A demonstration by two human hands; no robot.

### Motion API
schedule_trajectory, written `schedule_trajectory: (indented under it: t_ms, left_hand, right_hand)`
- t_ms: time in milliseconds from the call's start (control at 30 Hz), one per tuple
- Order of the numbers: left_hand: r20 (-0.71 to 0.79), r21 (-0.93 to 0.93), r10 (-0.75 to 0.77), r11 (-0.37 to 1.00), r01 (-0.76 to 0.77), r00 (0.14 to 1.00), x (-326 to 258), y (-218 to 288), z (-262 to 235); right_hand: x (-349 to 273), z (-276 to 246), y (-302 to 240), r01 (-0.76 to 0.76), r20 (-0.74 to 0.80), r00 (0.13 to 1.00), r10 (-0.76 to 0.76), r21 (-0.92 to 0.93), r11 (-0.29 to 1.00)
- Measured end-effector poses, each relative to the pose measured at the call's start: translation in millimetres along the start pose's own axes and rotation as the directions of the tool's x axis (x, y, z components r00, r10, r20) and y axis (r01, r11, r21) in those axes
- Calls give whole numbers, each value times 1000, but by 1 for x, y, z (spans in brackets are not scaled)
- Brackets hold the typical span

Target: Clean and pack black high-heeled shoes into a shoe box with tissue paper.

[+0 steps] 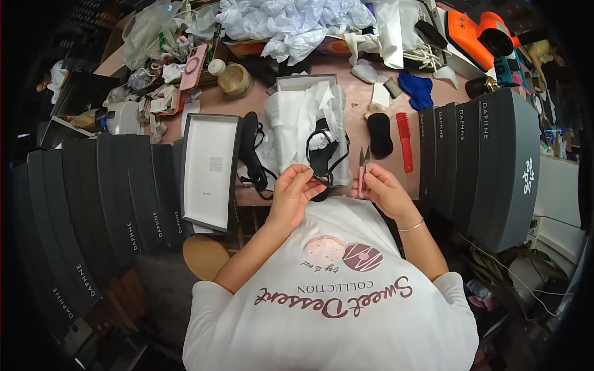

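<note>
In the head view, the work looks to be partway through: the shoe box (341, 81) stands uncovered, its lid (211, 170) lies apart to the left with the pale inside showing, and the white tissue paper (282, 127) is spread open, while the pair of shoes is neither wrapped nor closed in. One black sandal (322, 162) lies over the near end of the box, in front of the person, with crumpled white stuffing (319, 141) among its straps; the other sandal (250, 151) lies between lid and tissue, not being handled. The left hand (294, 193) pinches a thin strap (318, 177) of the first sandal between thumb and fingertips, though the dark material merges there, so which part of the strap is hard to say. The right hand (385, 190) has its fingers closed about the pink handles of small scissors (362, 181), the pointed metal blades directed away from the body; no cut can be made out. The straps look slim, smooth and pliant, the tissue thin and creased, the box and lid of stiff card with straight edges. Nearby, a matt black oval pad (380, 135) and a long red bristled brush (404, 141) rest on the smooth pinkish table (354, 102).
</note>
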State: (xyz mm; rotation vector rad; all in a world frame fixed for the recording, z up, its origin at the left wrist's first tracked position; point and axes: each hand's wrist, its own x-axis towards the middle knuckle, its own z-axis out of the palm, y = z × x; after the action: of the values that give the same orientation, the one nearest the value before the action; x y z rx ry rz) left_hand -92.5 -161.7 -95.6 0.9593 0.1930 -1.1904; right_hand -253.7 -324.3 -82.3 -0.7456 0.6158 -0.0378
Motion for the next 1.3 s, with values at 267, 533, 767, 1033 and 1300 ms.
schedule_trajectory:
  t_ms: [267,533,767,1033,1300]
  left_hand:
    - [14,34,24,999,-24,1000,0,5,1]
    - [-167,816,506,553,-169,846,-42,4,-145]
    - [-276,931,806,360,-65,524,11,-61,-189]
    - [-377,793,675,589,-155,634,16,-21,-152]
    - [-156,245,469,871,-426,869,-59,4,-45]
  right_hand:
    - [17,31,7,164,-65,966,-252,-597,785]
    - [23,27,12,66,-123,979,-161,-558,827]
    - [37,57,6,99,26,994,-110,-670,735]
    - [41,38,18,-38,-63,998,-5,-663,748]
    - [45,69,17,151,173,984,-52,-626,765]
